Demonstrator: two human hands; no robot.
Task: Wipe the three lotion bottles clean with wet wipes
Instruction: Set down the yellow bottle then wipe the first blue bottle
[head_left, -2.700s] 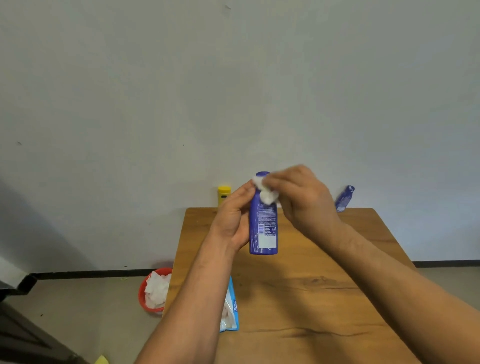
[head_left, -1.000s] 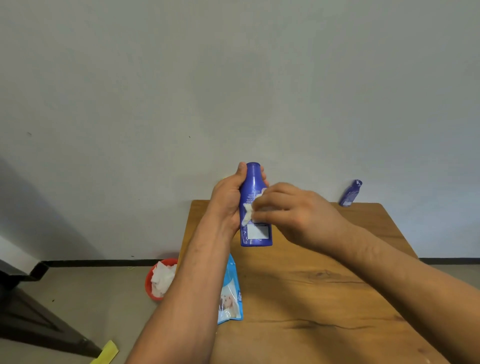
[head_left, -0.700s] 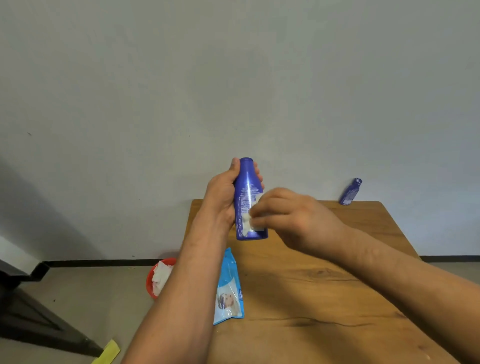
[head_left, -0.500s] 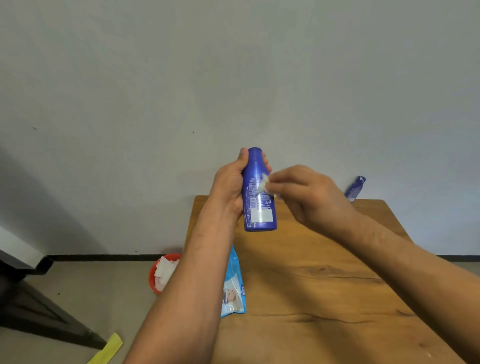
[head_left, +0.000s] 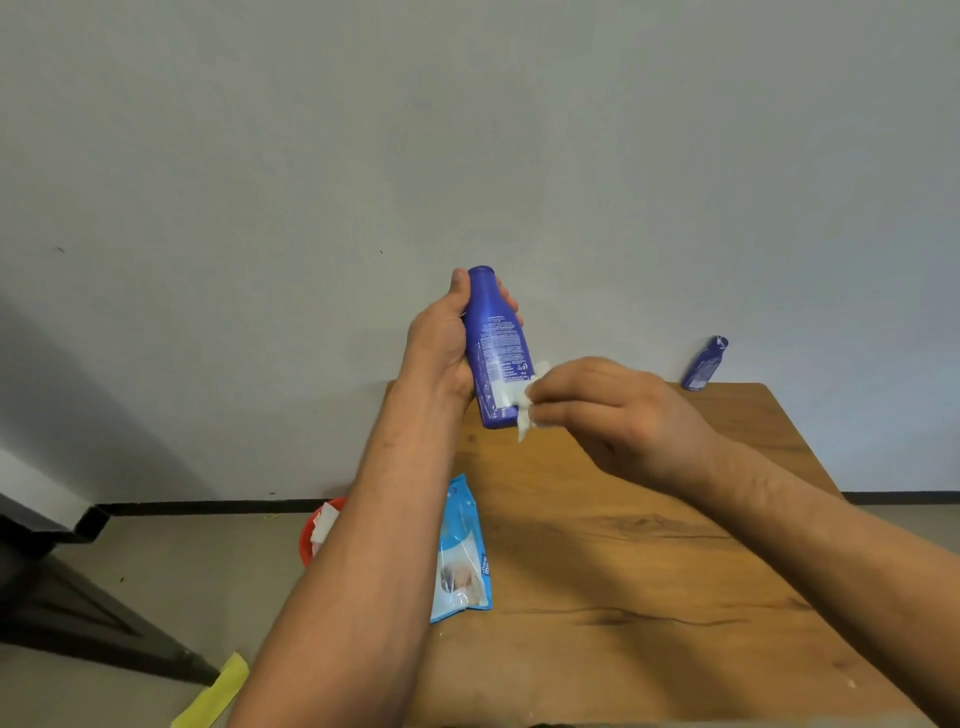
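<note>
A: What lies on the brown wooden table (head_left: 649, 571)?
B: A light blue plastic wipes pack (head_left: 460, 551), at its left edge. Above the table, the left hand (head_left: 436, 353) grips a dark blue plastic lotion bottle (head_left: 493, 332), cap up, a little tilted.
A: And the right hand (head_left: 618, 410)?
B: It pinches a crumpled white wet wipe (head_left: 530, 410) against the bottle's lower part.

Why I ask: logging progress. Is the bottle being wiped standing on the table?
No, the left hand holds the blue bottle up off the table, a wipe against its base.
</note>
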